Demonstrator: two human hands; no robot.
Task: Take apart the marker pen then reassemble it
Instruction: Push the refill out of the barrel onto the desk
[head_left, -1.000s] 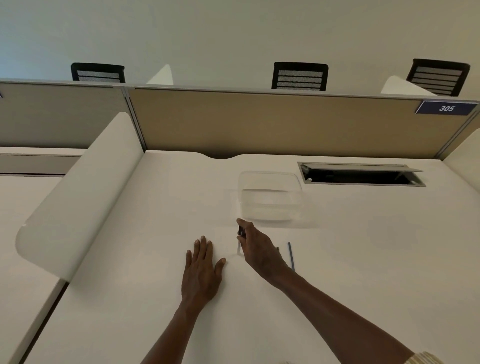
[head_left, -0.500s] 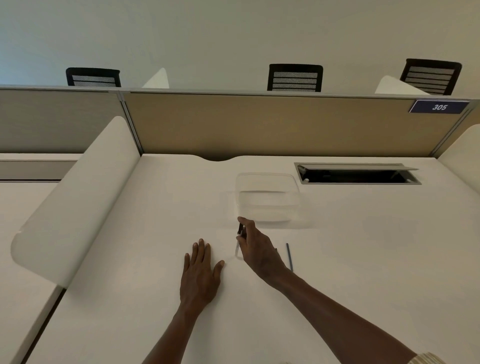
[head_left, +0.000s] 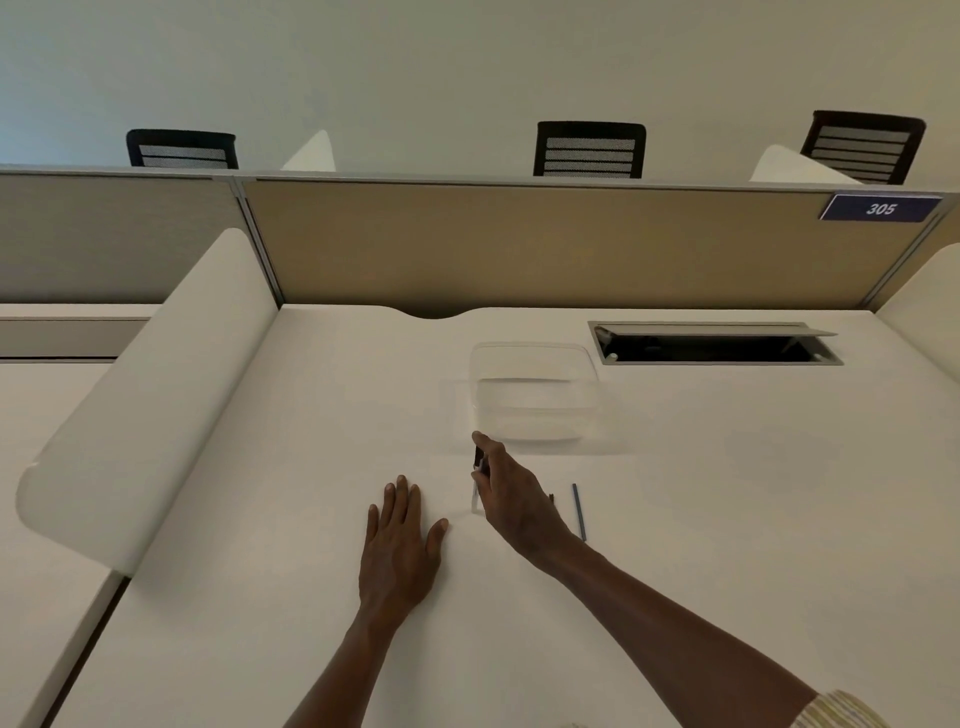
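The right hand (head_left: 511, 499) reaches forward over the desk (head_left: 727, 519) with its fingers curled around a marker pen part (head_left: 478, 460), a slim piece with a dark upper end and a pale lower length. Its long axis runs nearly straight away from the person, dark end farther off, pale end dipping toward the desk beside the thumb. How much of it the palm hides cannot be told. The left hand (head_left: 400, 545) lies flat on the desk, palm down, fingers together and thumb spread, holding nothing, just left of the right hand.

Just right of the right hand, a thin blue-grey rod (head_left: 579, 512) lies on the desk, also pointing away from the person; a small dark bit (head_left: 551, 498) shows between rod and hand.

Beyond the fingers stands a clear plastic container (head_left: 535, 395), with nothing visible inside. Farther right, an open cable hatch (head_left: 711, 348) is set into the desk. On the partition (head_left: 519, 244) a dark blue label (head_left: 881, 208) reads "305".
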